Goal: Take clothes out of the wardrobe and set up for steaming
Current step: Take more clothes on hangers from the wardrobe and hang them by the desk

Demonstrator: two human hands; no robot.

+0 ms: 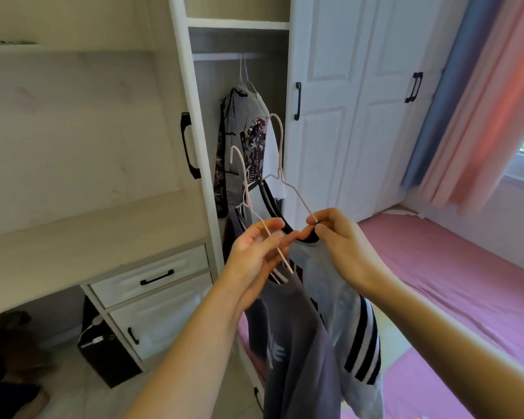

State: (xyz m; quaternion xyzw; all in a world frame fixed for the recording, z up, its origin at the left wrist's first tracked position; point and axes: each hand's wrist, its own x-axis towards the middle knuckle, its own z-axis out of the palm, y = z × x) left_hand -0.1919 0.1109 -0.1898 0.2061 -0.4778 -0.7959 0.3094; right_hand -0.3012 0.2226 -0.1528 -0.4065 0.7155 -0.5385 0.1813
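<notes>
Two garments hang from pale pink wire hangers in front of the open wardrobe (194, 116). My left hand (254, 252) pinches the arm of the nearer hanger (242, 189), which carries a dark purple-grey T-shirt (297, 343). My right hand (339, 237) grips the arm of the farther hanger (280, 152), which carries a light grey shirt (336, 285) with a black collar and black-striped sleeve. Inside the wardrobe, a couple of other clothes (248, 131) still hang from the rail (224, 56), one light grey and one dark with a pattern.
Closed white wardrobe doors (345, 101) with black handles stand on the right. A bed with a pink sheet (451, 267) lies below right, under blue and pink curtains (481, 101). A white drawer unit (152, 285) and a black computer case (103, 352) sit at lower left.
</notes>
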